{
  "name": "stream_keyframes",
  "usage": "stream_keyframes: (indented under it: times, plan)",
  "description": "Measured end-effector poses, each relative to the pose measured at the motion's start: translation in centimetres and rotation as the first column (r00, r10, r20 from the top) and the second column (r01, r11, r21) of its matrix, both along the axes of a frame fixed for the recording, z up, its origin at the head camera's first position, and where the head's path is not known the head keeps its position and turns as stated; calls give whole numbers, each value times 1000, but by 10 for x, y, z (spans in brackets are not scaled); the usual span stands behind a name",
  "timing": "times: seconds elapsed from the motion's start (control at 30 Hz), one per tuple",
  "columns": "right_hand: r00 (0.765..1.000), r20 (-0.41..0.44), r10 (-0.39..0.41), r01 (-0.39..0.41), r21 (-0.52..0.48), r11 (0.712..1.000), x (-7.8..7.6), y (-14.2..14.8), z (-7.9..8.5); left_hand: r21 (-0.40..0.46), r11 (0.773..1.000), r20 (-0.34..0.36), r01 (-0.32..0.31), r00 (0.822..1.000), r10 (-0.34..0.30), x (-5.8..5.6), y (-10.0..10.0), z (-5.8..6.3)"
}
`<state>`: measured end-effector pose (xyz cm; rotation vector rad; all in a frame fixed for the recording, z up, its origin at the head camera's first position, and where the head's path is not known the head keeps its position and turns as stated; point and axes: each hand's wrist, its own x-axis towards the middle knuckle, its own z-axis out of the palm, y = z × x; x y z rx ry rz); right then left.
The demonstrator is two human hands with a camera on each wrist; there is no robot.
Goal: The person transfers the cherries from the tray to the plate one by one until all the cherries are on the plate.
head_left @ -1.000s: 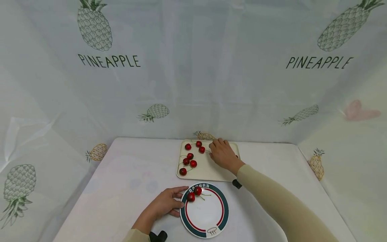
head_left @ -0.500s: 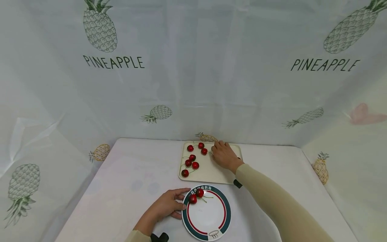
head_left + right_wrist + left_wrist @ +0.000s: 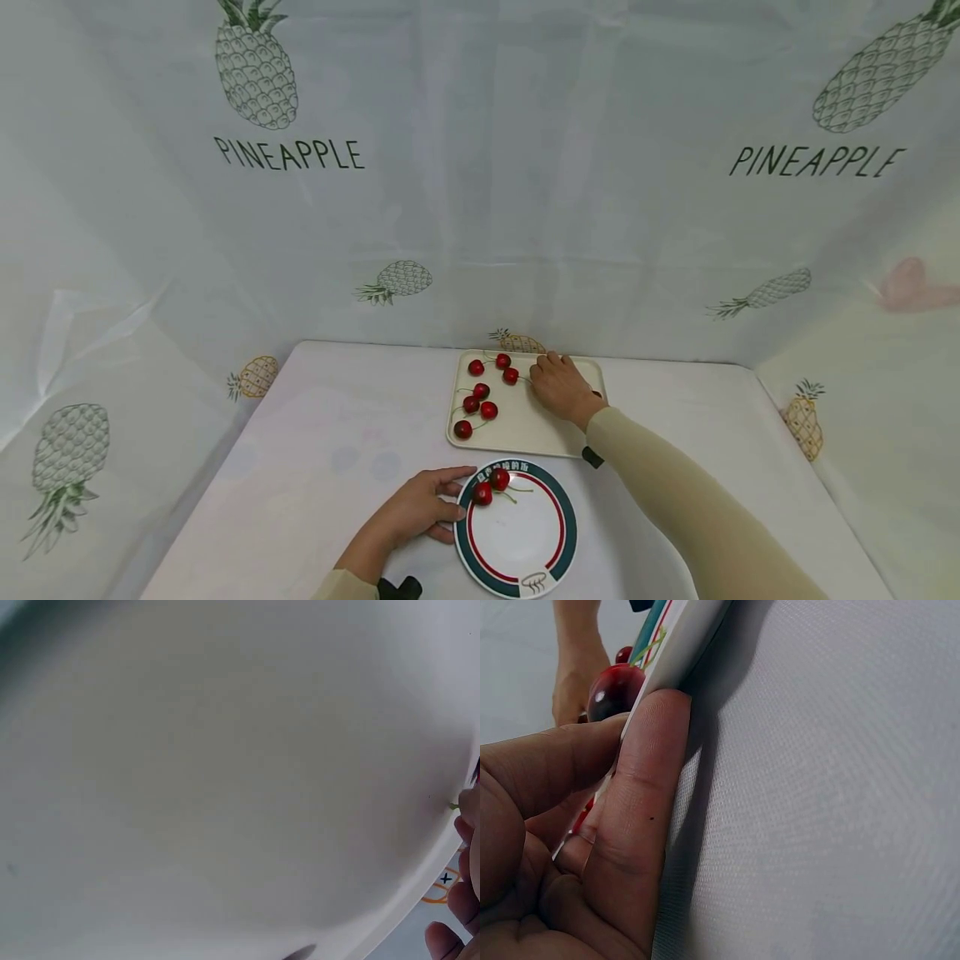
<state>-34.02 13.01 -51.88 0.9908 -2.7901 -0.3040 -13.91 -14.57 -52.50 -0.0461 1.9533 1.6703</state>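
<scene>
Left hand (image 3: 422,504): grip pinching rim of plate (image 3: 516,533); two cherries (image 3: 482,494) aboard. Right hand (image 3: 561,389) by far edge of tray (image 3: 528,429), grip's hold cannot tell; more cherries (image 3: 489,410) left.

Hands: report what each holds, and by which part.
The left hand pinches the plate by the left of its rim. Whether the right hand, over the tray, holds anything cannot be told; a green stem shows beside it.

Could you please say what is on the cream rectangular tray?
Seven round red cherries lie on the left half of the tray; a dark sliver shows by the right hand, a green stem at its fingers. Anything under that hand is hidden.
</scene>
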Motion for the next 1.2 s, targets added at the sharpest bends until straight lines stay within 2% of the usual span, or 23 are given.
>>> stream_keyframes:
  times: [0.23, 0.5, 0.7, 0.9, 1.03, 1.2]
  plan:
    - [1000, 18, -23, 22, 26, 999, 1, 2, -2, -23, 1000, 10, -2, 1000, 2, 0, 4, -2]
    - [998, 42, -39, 39, 10, 999, 6, 6, -2, -38, 999, 12, 2, 1000, -1, 0, 7, -4]
    - [1000, -6, -18, 18, -74, 997, 7, 7, 1, -25, 1000, 9, 1, 1000, -1, -1, 5, -7]
    - [995, -92, 48, -60, -136, 989, 12, 5, 9, -19, 1000, -12, 2, 1000, -2, -2, 0, -7]
    - [987, -137, 82, -101, -139, 985, 21, 5, 16, -30, 1000, -8, 1, 1000, -2, -2, 1, -5]
    - [983, -146, 108, -130, -149, 980, 33, 7, 22, -43, 999, 7, 4, 1000, -4, -2, 2, -4]
